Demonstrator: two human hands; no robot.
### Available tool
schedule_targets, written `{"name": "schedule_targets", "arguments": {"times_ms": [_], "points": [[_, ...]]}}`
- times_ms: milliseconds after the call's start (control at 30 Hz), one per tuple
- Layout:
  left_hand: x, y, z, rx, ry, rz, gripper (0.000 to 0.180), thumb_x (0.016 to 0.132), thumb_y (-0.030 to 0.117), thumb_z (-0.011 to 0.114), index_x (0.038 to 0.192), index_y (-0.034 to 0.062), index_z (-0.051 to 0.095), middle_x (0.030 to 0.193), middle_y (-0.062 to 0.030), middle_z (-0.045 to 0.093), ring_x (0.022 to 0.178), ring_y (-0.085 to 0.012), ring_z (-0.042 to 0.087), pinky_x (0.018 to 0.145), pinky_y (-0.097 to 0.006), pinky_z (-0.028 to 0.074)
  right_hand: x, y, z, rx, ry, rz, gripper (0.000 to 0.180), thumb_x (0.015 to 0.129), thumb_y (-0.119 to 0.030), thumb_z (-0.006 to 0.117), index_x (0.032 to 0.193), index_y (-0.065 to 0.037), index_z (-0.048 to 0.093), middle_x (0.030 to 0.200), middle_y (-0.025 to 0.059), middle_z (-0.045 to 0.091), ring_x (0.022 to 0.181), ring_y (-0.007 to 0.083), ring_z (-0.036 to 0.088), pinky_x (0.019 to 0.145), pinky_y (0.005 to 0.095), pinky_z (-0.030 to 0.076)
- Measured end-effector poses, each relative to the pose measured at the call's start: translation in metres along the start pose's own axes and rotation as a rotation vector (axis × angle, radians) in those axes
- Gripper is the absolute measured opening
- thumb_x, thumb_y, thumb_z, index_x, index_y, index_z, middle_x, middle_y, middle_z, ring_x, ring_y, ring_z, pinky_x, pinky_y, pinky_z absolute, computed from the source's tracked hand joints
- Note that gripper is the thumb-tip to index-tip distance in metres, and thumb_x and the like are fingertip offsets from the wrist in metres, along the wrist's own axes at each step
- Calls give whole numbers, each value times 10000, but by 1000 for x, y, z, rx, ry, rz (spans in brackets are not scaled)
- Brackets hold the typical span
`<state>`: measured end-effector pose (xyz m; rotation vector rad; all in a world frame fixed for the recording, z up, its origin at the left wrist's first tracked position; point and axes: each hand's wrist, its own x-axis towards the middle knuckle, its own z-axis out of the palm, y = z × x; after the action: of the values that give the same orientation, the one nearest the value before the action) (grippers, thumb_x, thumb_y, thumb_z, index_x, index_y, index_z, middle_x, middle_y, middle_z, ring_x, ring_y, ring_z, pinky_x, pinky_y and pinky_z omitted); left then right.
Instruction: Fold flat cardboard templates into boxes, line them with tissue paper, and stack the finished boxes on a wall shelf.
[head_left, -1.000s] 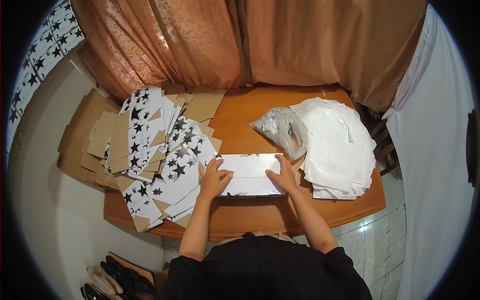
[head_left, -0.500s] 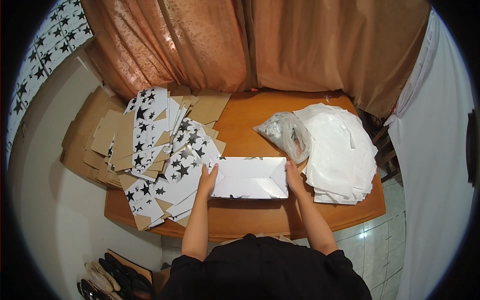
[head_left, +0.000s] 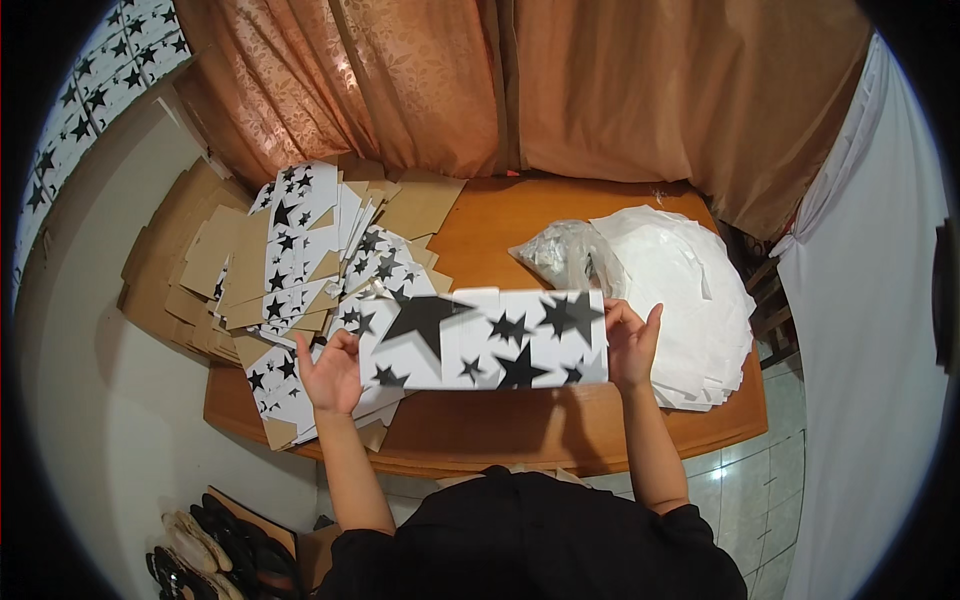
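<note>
1. White card printed with black stars of mixed sizes: a long flat carton blank (head_left: 485, 340) is held level above the near part of the wooden surface (head_left: 520, 430), printed face up toward the camera.
2. The left hand (head_left: 330, 372) supports the blank's left end, palm up, fingers curled narrowly at its edge. The right hand (head_left: 630, 345) pinches the right end, thumb on the near side and fingers upright behind the edge. Holding both short ends seems to keep the long sheet from sagging and leaves its whole face open to view.
3. To the left, a fanned heap of star-printed blanks (head_left: 300, 270) lies half on the surface and half on a stack of plain brown cardboard sheets (head_left: 170, 270). Some blanks show their brown undersides. The loose fan probably makes single sheets easy to lift off.
4. To the right, beside the right hand, sits a tall pile of white paper sheets (head_left: 690, 290), roughly rounded in outline, with a crumpled clear plastic bag (head_left: 560, 255) leaning on its left side.
5. Behind the surface hangs a rust-coloured patterned curtain (head_left: 520, 90). More star-printed sheets (head_left: 90, 110) cover the wall at far left.
</note>
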<state>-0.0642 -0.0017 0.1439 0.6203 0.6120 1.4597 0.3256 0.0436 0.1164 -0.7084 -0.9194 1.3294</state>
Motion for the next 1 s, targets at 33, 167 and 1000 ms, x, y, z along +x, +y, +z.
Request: {"name": "schedule_targets", "arguments": {"times_ms": [33, 167, 1000], "points": [[-3, 1, -2, -47, -32, 59, 613, 891, 618, 324, 844, 51, 554, 923, -75, 568, 894, -178, 491, 833, -293, 368, -2, 5, -5, -63, -24, -51, 619, 961, -518, 182, 745, -31, 496, 1090, 131, 564, 1023, 233, 526, 959, 370, 345], [-1, -56, -51, 267, 334, 234, 343, 902, 373, 449, 830, 50, 540, 830, -41, 539, 837, -153, 485, 812, -269, 370, -24, 31, 1, -319, 97, 33, 436, 966, -311, 361, 683, -10, 500, 861, 117, 582, 888, 215, 548, 912, 310, 377], [-49, -133, -34, 1593, 147, 598, 155, 748, 123, 626, 899, 90, 643, 1064, -126, 556, 1064, -312, 501, 929, -449, 341, -87, 84, -16, -1137, 8, -363, 198, 819, -123, 560, 998, -48, 593, 1120, 161, 544, 1097, 361, 481, 924, 437, 370]]}}
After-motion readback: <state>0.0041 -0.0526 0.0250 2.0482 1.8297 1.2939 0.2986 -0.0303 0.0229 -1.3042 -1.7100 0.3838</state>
